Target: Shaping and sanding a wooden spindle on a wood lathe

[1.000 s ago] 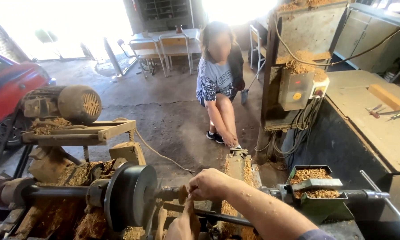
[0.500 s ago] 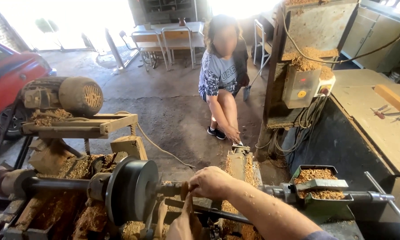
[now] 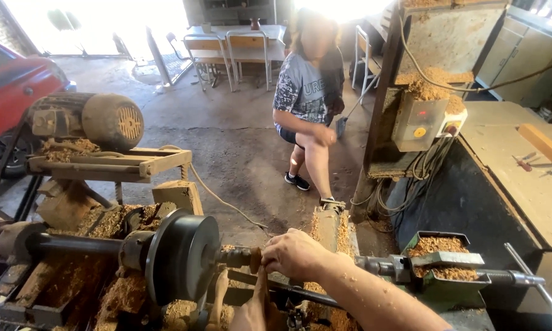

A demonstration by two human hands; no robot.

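Workpiece: a short turned wooden piece (image 3: 246, 257), brown and ridged, sits on the lathe between the dark faceplate (image 3: 181, 256) and my right hand (image 3: 295, 252).
Right hand: I see it curled over the right end of the workpiece, fingers folded down and closed around it — sawdust clings to the forearm.
Left hand: my left hand (image 3: 251, 312) shows only partly at the bottom edge, below the workpiece; it grips a pale wooden handle (image 3: 218, 294) that rises toward the spindle. What tool it belongs to I cannot tell.
Faceplate: round, smooth black metal disc, on a grey steel shaft (image 3: 74, 244) running off to the left.
Tailstock side: a threaded metal screw (image 3: 380, 266) lies just past my right hand, beside a green tray (image 3: 450, 283) heaped with shavings.
Lathe bed: rough timber frame, thick with tan sawdust (image 3: 113, 224).
Motor: rusty drum-shaped motor (image 3: 98, 119) on a wooden shelf behind — well apart.
Bench: pale, dusty bench (image 3: 509, 165) at right carries a wood block (image 3: 543, 143).
Bystander: a person (image 3: 306, 104) stands on the concrete floor beyond.
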